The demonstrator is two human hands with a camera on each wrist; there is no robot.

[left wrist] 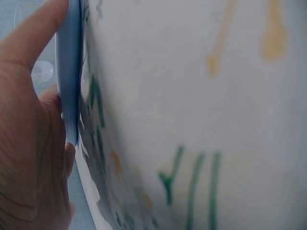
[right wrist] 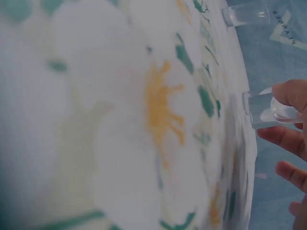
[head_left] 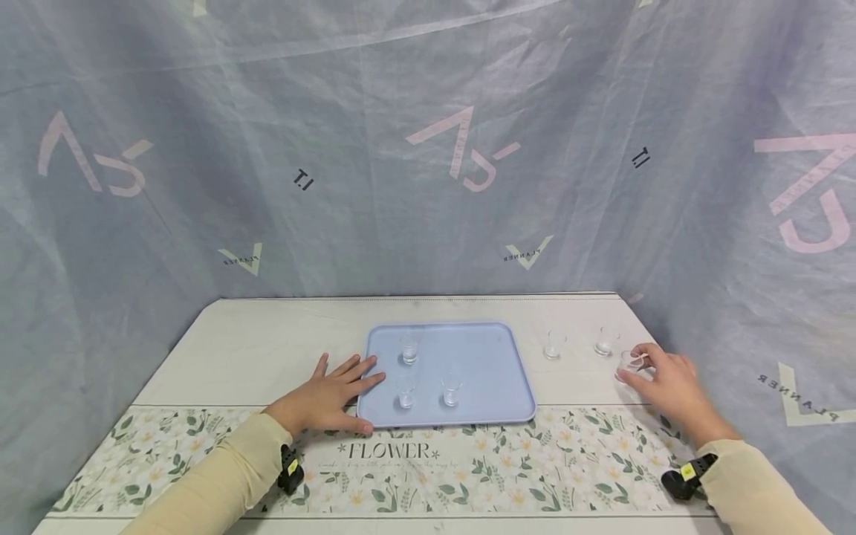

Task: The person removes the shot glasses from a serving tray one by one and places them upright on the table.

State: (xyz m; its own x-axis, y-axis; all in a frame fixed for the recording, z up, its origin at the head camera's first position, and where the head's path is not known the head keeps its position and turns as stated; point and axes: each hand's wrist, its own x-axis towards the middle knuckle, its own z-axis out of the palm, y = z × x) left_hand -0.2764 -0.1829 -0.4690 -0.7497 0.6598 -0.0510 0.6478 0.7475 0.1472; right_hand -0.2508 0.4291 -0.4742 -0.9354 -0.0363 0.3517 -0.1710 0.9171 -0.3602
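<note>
A light blue tray lies on the table and bears three small clear glasses: one at the back left, one glass in front of it, and another glass to the right. My left hand, fingers spread and straight, touches the tray's left edge; the left wrist view shows the thumb along the blue rim. To the right of the tray, my right hand pinches a clear shot glass between thumb and fingers. In the right wrist view that glass is upright, its base at or near the tabletop.
Two more clear glasses stand between the tray and my right hand, a nearer glass and a farther glass. A floral cloth strip runs along the table's front. Grey curtains close in the back and both sides.
</note>
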